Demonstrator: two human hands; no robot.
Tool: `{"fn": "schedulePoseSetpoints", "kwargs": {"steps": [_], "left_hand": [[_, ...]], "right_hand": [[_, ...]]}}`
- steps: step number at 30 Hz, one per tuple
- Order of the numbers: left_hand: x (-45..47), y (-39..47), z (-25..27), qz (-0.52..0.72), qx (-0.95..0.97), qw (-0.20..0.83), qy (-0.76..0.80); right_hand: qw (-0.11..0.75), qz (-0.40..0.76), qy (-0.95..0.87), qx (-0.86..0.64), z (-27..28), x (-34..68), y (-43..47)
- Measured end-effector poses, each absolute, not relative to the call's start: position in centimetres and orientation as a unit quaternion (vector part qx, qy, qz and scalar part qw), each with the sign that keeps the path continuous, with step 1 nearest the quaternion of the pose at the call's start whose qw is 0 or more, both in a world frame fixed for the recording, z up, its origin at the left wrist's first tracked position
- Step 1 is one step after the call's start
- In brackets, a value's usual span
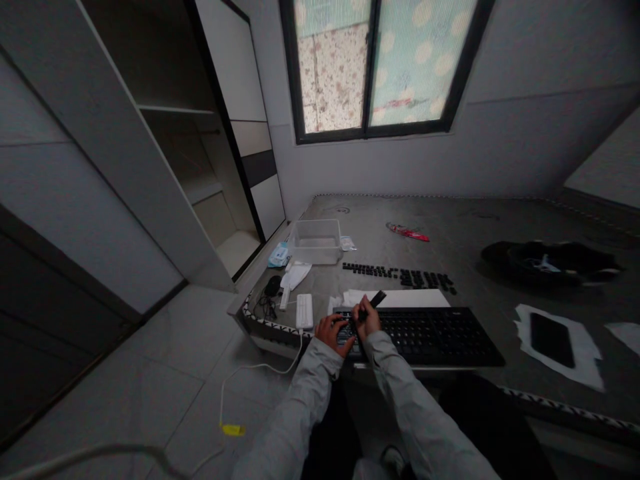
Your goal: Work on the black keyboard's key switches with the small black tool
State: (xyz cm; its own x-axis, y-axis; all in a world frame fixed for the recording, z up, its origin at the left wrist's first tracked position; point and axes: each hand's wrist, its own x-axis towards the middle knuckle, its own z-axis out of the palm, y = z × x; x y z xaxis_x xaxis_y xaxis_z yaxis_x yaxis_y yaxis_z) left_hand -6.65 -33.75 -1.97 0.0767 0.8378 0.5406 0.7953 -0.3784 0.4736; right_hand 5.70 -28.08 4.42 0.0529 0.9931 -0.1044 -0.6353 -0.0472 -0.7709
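Observation:
A black keyboard (pixel 435 333) lies along the near edge of the surface, its left part under my hands. My left hand (pixel 334 333) rests on the keyboard's left end, fingers spread and thumb apart. Closed around a slim black brush (pixel 379 299), my right hand (pixel 368 320) is just beside it, over the keys. The brush's upper end points up and right; its lower end is hidden by my fingers. White paper (pixel 420 298) shows behind the keyboard. Farther back, loose black keycaps (pixel 425 278) are laid out in rows.
A clear plastic box (pixel 316 243) stands back left, near a blue packet (pixel 279 255). A white power strip (pixel 304 311) trails a cable over the edge. To the right are a phone (pixel 551 339) on paper and a black bag (pixel 547 263). A red packet (pixel 409 232) lies behind.

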Motion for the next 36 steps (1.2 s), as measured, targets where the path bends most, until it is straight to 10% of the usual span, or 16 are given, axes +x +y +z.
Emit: {"fn": "schedulePoseSetpoints", "kwargs": {"steps": [36], "left_hand": [[-6.9, -32.7, -3.7, 0.479, 0.715, 0.028, 0.508]], "right_hand": [[0.595, 0.603, -0.281, -0.451, 1.8, 4.2, -26.7]]}}
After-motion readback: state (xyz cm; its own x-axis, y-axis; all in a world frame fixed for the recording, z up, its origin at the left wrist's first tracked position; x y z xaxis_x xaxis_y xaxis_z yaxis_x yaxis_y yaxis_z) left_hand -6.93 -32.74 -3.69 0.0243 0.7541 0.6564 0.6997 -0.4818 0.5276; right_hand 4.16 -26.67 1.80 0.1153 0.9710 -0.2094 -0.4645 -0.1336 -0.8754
